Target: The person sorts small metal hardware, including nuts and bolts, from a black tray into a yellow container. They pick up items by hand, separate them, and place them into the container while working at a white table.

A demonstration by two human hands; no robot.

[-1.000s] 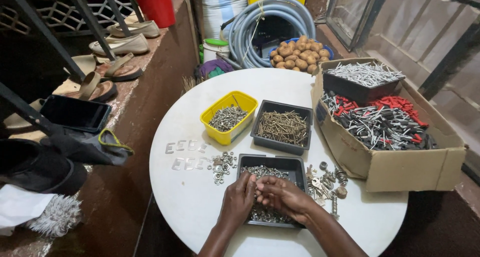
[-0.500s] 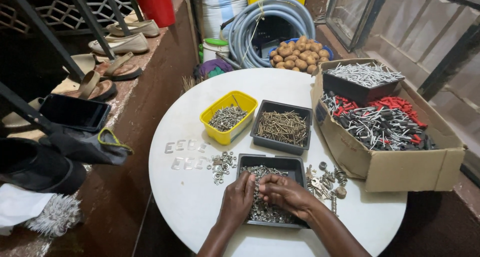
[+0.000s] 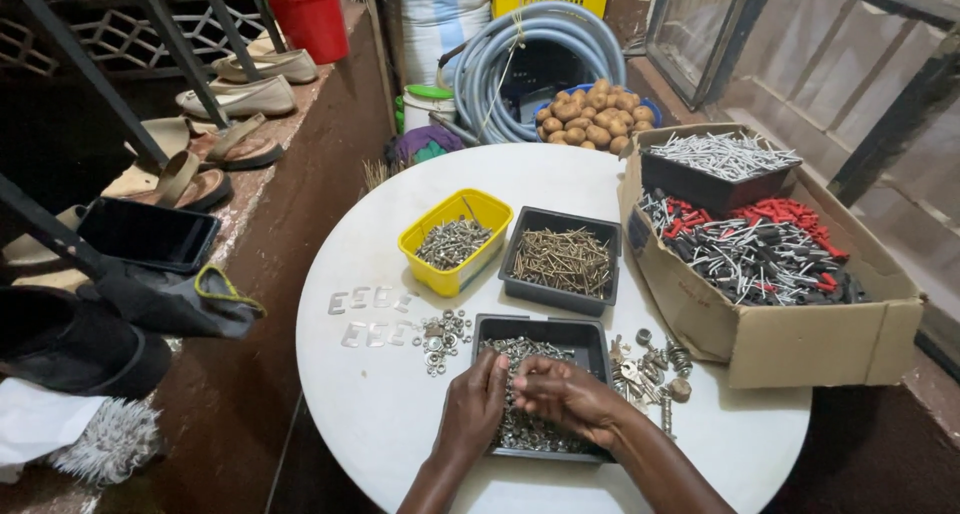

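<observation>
Both my hands are over a dark rectangular tray (image 3: 596, 338) of small silver screws at the near edge of a round white table (image 3: 375, 404). My left hand (image 3: 472, 408) rests on the tray's left side, fingers curled down into the screws. My right hand (image 3: 566, 397) lies across the tray's middle, fingertips pinched together close to the left hand's fingers. Whether either hand pinches a screw is hidden by the fingers.
A yellow tub (image 3: 455, 240) of grey screws and a dark tray (image 3: 563, 260) of brass screws sit behind. Washers and nuts (image 3: 441, 336) lie left, flat metal plates (image 3: 372, 315) beyond, mixed hardware (image 3: 652, 366) right. A cardboard box (image 3: 770, 264) of fasteners stands right.
My hands have stayed over the near tray; the right hand's fingers have drawn closer to the left hand's fingertips. Nothing else on the table has moved.
</observation>
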